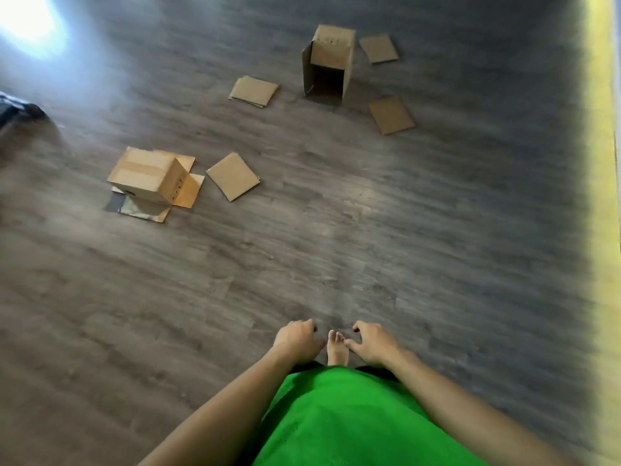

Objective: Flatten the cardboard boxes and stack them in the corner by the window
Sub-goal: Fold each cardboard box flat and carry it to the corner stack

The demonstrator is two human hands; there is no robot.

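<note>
Two cardboard boxes stand on the wood floor. A taped box [148, 176] sits at the left with its flaps spread flat around it. A taller open box [327, 63] stands at the far middle, its open side facing me. Several flat cardboard pieces lie between and around them, one by the taped box [233, 176], one at mid-floor [253, 91], and two near the tall box [391, 115]. My left hand [295, 339] and my right hand [374, 343] hang low in front of me, far from the boxes, fingers curled, holding nothing.
A yellow wall or baseboard [601, 163] runs along the right edge. Bright light glares on the floor at the top left [30, 25]. A dark object [16, 111] pokes in at the left edge. My bare foot [337, 348] and green garment [353, 422] show below.
</note>
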